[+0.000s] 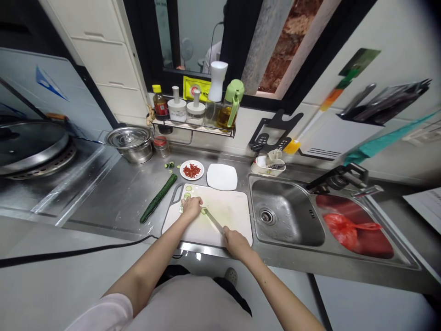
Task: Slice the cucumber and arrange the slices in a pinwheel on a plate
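My right hand (237,243) is closed around the handle of a kitchen knife (214,221), whose blade points up and left over the white cutting board (223,202). A round cucumber slice (204,211) lies at the blade's tip. Just left of that tip, my left hand (192,208) is low over the board with its fingers bent together; what they hold, if anything, is hidden. Several pale green cucumber slices (188,189) lie beside and partly behind this hand. A whole dark green cucumber (158,198) rests on the steel counter, left of the board.
Behind the board stand a plate of chopped red pieces (192,170) and a white square plate (222,177). Cucumber bits (171,164) lie nearby. To the right is a steel sink (287,211) with a red bag (341,231) in its far basin. A lidded pot (132,145) stands back left.
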`<state>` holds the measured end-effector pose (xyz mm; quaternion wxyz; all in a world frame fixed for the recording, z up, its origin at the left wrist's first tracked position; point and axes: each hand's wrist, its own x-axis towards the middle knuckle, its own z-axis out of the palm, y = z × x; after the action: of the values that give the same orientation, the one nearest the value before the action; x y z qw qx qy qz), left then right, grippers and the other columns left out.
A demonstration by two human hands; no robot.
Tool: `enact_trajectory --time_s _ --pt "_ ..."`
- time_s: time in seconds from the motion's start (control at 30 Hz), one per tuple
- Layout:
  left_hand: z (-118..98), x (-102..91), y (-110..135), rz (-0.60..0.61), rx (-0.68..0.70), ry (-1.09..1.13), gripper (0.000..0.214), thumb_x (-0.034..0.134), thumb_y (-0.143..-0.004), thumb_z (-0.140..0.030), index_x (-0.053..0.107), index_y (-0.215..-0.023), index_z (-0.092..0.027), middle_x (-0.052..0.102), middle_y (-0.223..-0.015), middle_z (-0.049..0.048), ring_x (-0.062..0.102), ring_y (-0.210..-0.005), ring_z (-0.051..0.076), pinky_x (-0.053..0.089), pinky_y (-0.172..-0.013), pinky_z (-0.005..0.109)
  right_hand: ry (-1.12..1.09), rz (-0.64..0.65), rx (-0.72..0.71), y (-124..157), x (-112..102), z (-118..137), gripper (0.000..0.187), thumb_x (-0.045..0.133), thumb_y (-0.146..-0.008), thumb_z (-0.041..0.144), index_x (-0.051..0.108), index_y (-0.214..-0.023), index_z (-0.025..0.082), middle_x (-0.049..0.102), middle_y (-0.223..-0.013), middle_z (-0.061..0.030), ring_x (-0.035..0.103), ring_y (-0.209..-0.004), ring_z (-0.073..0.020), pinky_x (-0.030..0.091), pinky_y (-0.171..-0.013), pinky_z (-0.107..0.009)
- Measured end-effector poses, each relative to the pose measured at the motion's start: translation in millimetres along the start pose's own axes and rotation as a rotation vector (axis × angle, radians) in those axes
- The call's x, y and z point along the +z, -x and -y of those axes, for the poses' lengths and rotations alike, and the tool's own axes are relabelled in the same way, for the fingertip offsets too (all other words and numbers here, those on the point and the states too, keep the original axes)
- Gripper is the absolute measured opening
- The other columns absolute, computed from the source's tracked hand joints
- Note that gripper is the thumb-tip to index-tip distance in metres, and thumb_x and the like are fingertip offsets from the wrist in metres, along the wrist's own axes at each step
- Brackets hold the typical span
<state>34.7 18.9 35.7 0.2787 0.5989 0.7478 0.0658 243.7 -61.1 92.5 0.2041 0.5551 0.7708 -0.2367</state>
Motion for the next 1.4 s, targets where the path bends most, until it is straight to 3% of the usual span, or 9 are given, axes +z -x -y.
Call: enact_trajectory --time_s 0.47,1.03,1.23,1.4 --pt "1.8 1.2 -1.4 0.006 -0.009 0.019 0.015 0.057 -0.078 -0.019 0.065 -0.089 -0.026 0.070 -0.096 0.0035 0.050 -0.109 0.026 0.025 -0.092 0.041 -0.023 -0.001 -0.001 -6.4 2.0 3.0 0.026 0.032 -0.094 0.019 0.049 -0.113 0.017 0.067 -0.100 -0.0148 0.064 -0.091 -0.0243 0.039 -0.068 -0.029" --pt "-0.4 -1.3 -0.9 0.012 -0.026 0.011 0.020 0.053 -0.080 -0.016 0.066 -0.090 -0.027 0.070 -0.097 0.0045 0.049 -0.110 0.027 0.026 -0.091 0.041 -0.023 -0.004 0.028 13.1 13.1 -10.3 0.026 0.033 -0.094 0.021 0.051 -0.111 0.018 0.068 -0.101 -0.0143 0.065 -0.091 -0.0244 0.037 -0.067 -0.028" --pt "1.9 0.2 10.8 -0.012 0.075 -0.040 0.020 0.055 -0.081 -0.026 0.068 -0.096 -0.026 0.068 -0.106 0.0067 0.047 -0.110 0.029 0.027 -0.090 0.043 -0.098 -0.023 0.041 17.1 15.5 -17.2 0.023 0.033 -0.096 0.024 0.052 -0.107 0.018 0.068 -0.098 -0.0134 0.064 -0.088 -0.0230 0.031 -0.063 -0.027" --pt "1.4 7.4 21.4 -0.063 0.136 -0.087 0.021 0.057 -0.081 -0.030 0.068 -0.098 -0.025 0.063 -0.111 0.0090 0.045 -0.111 0.029 0.027 -0.090 0.042 -0.207 -0.147 0.161 9.1 14.3 -30.6 0.023 0.033 -0.098 0.027 0.050 -0.108 0.018 0.068 -0.095 -0.0104 0.062 -0.086 -0.0182 0.029 -0.064 -0.025"
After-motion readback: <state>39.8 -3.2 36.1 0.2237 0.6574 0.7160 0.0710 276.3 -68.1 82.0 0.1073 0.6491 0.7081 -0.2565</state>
